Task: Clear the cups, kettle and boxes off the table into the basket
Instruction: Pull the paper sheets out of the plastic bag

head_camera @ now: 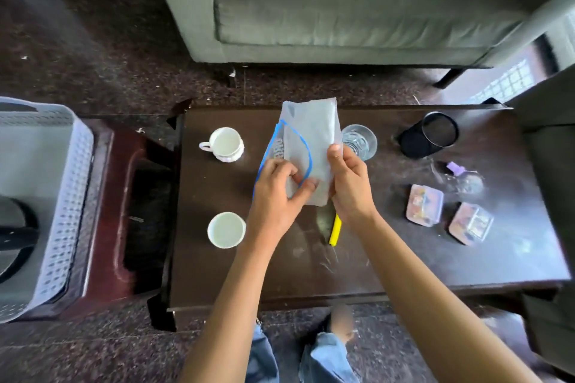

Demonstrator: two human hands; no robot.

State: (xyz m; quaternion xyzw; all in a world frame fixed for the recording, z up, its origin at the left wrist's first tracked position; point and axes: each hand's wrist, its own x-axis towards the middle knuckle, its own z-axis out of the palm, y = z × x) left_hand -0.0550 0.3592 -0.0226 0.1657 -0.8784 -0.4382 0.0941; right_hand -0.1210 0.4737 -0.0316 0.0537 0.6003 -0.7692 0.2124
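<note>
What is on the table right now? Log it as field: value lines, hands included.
held item: grey pouch with blue-rimmed bag, both hands
left hand: gripping pouch
right hand: gripping pouch
cups: handled cup; plain cup
glass: beside pouch
boxes: two clear lidded boxes
black holder: tilted
basket: on stool, left of table, dark object inside

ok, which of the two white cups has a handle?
The far white cup, at the table's back left: a small handle sticks out on its left side and its body is ribbed. The near white cup is plain, with no handle.
</note>
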